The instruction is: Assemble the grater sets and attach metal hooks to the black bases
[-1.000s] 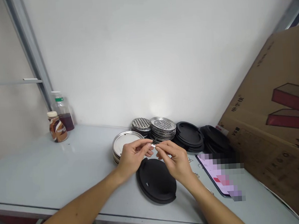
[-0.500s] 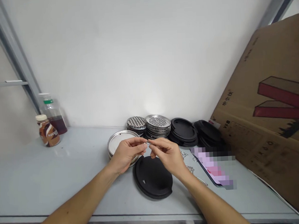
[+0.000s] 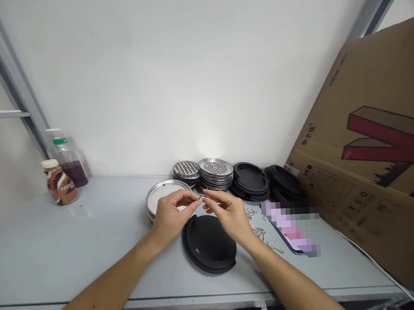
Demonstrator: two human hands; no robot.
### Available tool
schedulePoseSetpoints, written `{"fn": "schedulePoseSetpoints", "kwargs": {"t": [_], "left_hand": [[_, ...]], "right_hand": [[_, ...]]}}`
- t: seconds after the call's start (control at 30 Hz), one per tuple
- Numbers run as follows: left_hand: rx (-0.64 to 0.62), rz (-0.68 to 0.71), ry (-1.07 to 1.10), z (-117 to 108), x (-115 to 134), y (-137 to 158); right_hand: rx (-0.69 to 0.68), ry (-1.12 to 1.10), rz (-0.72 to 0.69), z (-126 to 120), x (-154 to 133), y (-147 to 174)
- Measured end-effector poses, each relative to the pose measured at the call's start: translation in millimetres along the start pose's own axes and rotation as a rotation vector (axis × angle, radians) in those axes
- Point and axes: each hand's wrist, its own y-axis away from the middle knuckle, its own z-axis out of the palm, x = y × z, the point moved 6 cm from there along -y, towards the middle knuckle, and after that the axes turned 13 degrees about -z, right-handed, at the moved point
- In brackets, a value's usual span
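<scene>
Between my two hands is a small shiny metal wire piece (image 3: 202, 197), too small to make out in full. My left hand (image 3: 172, 217) pinches one end of it between thumb and forefinger. At the other end, my right hand (image 3: 231, 217) has it between thumb and fingertips. Below the hands, a round black lid-like disc (image 3: 212, 247) with a raised rim and a small hole lies on the table. A stack of white discs with metal rims (image 3: 160, 193) is partly behind my left hand. Several loose metal wire pieces (image 3: 258, 232) lie right of my right hand.
Toward the wall stand two stacks of metal grater discs (image 3: 186, 168) and two stacks of black lids (image 3: 250, 180). A phone (image 3: 290, 231), partly blurred out, lies at right beside a large cardboard box (image 3: 371, 174). Two bottles (image 3: 62, 183) stand at far left.
The view has shifted slightly, so most things sit a little further left. My hands still meet over the black disc, with fingertips slightly re-placed on the wire piece.
</scene>
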Motion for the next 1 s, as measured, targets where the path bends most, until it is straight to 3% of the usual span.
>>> {"fn": "schedulePoseSetpoints", "kwargs": {"t": [0.13,0.33,0.43,0.63,0.77,0.87,1.0], "left_hand": [[0.040,0.120,-0.105,-1,6,3],[0.070,0.190,-0.104,1,4,4],[0.093,0.218,-0.089,1,0,3],[0.114,0.310,-0.137,6,2,10],[0.004,0.415,-0.184,26,17,22],[0.053,0.358,-0.161,18,20,18],[0.176,0.231,-0.234,-14,11,1]], "right_hand": [[-0.030,-0.033,0.040,2,6,0],[0.053,0.343,-0.304,2,-16,5],[0.089,0.376,-0.353,4,-17,7],[0.117,0.353,-0.337,8,-6,8],[0.110,0.159,-0.107,8,16,-3],[0.119,-0.024,0.073,-12,27,-18],[0.218,0.073,0.106,-88,14,-26]]}}
